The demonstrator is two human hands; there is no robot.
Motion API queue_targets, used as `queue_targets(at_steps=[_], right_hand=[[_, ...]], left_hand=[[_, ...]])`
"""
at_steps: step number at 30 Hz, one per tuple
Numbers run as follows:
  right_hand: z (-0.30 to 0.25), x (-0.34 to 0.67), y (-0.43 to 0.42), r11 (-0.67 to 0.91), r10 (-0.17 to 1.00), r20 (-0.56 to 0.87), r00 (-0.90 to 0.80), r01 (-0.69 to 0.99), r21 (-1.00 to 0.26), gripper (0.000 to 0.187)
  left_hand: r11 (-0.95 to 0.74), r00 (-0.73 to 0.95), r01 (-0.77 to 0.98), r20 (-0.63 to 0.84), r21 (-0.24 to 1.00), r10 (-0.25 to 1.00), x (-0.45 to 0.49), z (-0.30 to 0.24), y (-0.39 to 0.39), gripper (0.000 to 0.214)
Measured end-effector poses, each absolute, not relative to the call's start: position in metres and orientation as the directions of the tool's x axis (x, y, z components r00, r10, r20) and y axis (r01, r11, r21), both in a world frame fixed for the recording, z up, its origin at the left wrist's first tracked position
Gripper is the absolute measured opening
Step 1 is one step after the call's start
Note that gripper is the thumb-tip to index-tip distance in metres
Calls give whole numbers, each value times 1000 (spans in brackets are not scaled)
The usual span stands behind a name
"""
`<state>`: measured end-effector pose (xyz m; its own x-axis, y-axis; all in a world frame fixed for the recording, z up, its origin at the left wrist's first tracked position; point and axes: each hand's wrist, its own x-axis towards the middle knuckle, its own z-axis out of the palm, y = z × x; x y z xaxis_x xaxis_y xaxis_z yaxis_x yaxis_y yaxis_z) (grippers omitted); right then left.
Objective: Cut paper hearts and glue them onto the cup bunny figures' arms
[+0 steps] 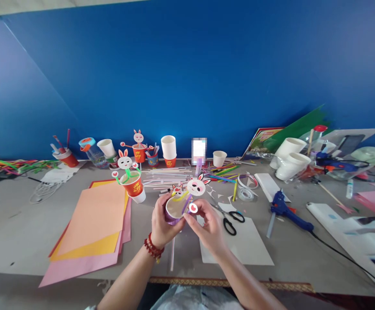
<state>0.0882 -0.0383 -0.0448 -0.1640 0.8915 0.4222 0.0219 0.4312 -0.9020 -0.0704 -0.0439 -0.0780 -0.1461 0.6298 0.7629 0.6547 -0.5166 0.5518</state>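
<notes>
My left hand [161,228] is wrapped round a paper cup [175,208], its open top tilted toward me and purple showing on its side. A white paper bunny face [196,187] with black and pink features stands above the rim on a fuzzy stem. At the cup's right rim my right hand [210,226] has thumb and fingers closed by a purple pipe cleaner [186,204] and a white paper disc [193,208] with a red heart. A yellow pipe cleaner [178,197] bends over the far rim. The exact pinch point is partly hidden.
Black-handled scissors [230,226] lie on white paper [252,249] to the right, near a blue glue gun [287,211]. Coloured sheets [90,219] and a red bunny cup [133,185] stand left. Straws [166,176] and a white cup stack [168,147] are behind.
</notes>
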Motion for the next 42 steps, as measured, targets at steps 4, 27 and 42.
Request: queue_targets(at_steps=[4, 27, 42], right_hand=[[-48, 88, -39, 440, 890, 430, -149, 39, -897, 10], [-19, 85, -54, 654, 755, 626, -195, 156, -741, 10], [-28, 79, -50, 645, 762, 610, -216, 186, -741, 11]], left_hand=[[-521, -143, 654, 766, 548, 627, -69, -77, -44, 64], [-305, -150, -268, 273, 914, 950, -77, -83, -42, 63], [-230, -132, -503, 190, 833, 973, -74, -81, -44, 60]])
